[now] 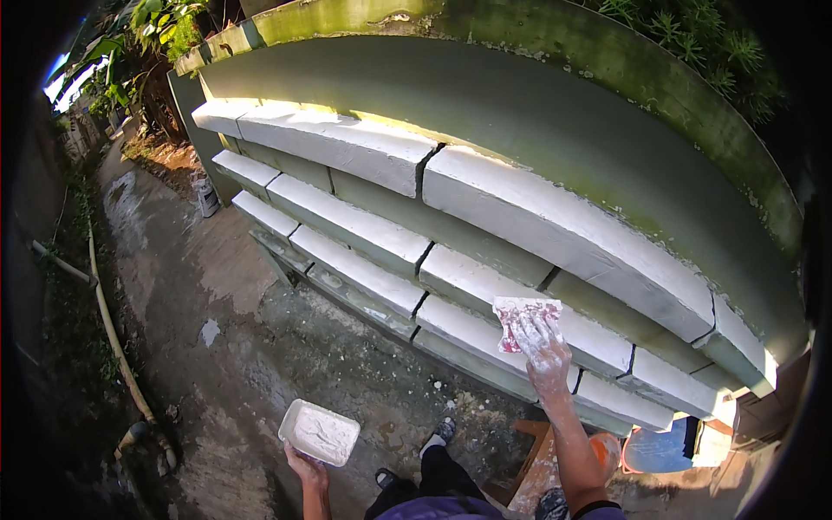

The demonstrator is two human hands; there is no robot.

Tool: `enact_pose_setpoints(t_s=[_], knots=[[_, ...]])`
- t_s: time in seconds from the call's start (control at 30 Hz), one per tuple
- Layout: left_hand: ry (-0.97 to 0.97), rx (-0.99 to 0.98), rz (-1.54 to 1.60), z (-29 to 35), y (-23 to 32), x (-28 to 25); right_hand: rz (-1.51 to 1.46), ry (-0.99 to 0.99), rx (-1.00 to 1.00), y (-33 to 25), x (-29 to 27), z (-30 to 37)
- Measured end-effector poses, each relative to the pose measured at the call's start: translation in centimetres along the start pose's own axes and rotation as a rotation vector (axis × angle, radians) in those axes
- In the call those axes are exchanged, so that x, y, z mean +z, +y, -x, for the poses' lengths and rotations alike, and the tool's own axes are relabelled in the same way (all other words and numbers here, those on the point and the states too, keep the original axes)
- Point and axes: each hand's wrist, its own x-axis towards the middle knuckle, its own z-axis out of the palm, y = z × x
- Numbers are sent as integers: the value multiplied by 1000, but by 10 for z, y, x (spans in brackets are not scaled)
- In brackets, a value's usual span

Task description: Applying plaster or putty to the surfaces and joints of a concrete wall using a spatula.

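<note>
R hand (546, 345): fingers clamped on pink pad (530, 305), thumb hidden. Pad's over the mid-row white block (472, 272); can't tell if touching. Prob light, semi-stiff, slippery w/ white smears; we'd grip the near edge, fingers spread behind. L hand (308, 470) has fingers clamped on tub (287, 424) corner, paste inside; prob lopsided, so we'd palm it from below.

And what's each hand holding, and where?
The left hand holds a tray by its near left corner; the right hand holds a pad across its face.
</note>
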Motion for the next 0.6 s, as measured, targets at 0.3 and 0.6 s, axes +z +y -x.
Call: enact_pose_setpoints(t_s=[0.3, 0.6], knots=[[-26, 33, 7, -17, -5, 22, 256, 215, 110, 31, -30, -37], [-98, 17, -24, -47, -20, 61, -17, 65, -22, 1, -3, 40]])
